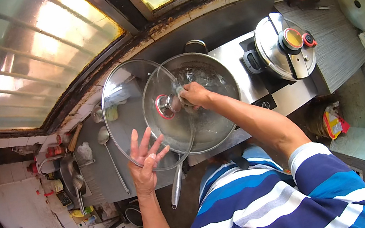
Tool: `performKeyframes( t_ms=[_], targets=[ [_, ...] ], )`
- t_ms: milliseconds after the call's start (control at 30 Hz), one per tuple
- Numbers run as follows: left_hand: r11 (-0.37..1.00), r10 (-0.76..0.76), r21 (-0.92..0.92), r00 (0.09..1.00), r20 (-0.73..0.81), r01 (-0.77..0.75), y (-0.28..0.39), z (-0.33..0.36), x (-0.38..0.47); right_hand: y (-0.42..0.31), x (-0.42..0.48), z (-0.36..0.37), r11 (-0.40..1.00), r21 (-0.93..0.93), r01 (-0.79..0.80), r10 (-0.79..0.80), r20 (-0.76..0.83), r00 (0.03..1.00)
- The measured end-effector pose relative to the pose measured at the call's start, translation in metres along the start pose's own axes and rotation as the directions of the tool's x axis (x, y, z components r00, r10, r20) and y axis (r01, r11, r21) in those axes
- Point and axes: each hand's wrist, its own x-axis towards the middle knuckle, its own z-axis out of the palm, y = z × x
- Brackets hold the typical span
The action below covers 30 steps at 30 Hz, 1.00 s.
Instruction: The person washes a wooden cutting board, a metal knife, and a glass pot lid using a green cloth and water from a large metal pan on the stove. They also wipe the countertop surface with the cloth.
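My left hand (147, 158) grips the lower rim of a glass pot lid (125, 124), with the thumb on one side and the fingers spread behind the glass. The lid is held over the left part of a wide metal wok (234, 86), and its round knob (167, 106) has a red ring. My right hand (195, 96) is closed on a greyish scrubbing pad or cloth (183, 96) beside the knob, touching the lid near its right edge. Water lies in the wok. The wok's long metal handle (177, 186) points towards me.
A pressure cooker (272, 50) stands on the stove (239, 63) to the right. A long metal ladle (113, 159) lies on the grey counter (99, 172) at left, near a clear plastic bag (84, 151). Another pan (69, 170) stands further left. Barred windows (37, 59) rise behind.
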Motion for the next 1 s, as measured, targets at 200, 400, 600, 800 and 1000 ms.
performKeyframes(
  t_ms=[200, 400, 600, 800, 1000],
  targets=[
    [0.997, -0.055, 0.052, 0.998, 0.016, 0.054, -0.007, 0.003, -0.005, -0.053, -0.057, -0.001, 0.708, -0.171, 0.686, -0.705, -0.116, 0.699],
    [0.990, -0.064, 0.130, 0.998, 0.016, 0.062, -0.005, 0.016, -0.004, -0.077, -0.099, 0.028, 0.355, -0.438, 0.826, -0.934, -0.120, 0.337],
    [0.982, -0.031, 0.187, 0.999, 0.023, 0.026, 0.001, 0.025, -0.007, -0.080, -0.028, 0.020, 0.692, -0.306, 0.654, -0.721, -0.337, 0.605],
    [0.992, -0.015, 0.123, 0.999, -0.030, 0.019, -0.005, 0.034, 0.004, -0.014, 0.014, -0.017, 0.956, 0.206, 0.208, -0.202, -0.050, 0.978],
    [0.995, 0.001, 0.095, 0.994, -0.111, 0.009, 0.000, 0.035, 0.003, 0.005, -0.061, -0.004, 0.693, 0.716, 0.090, -0.136, 0.006, 0.991]
  ],
)
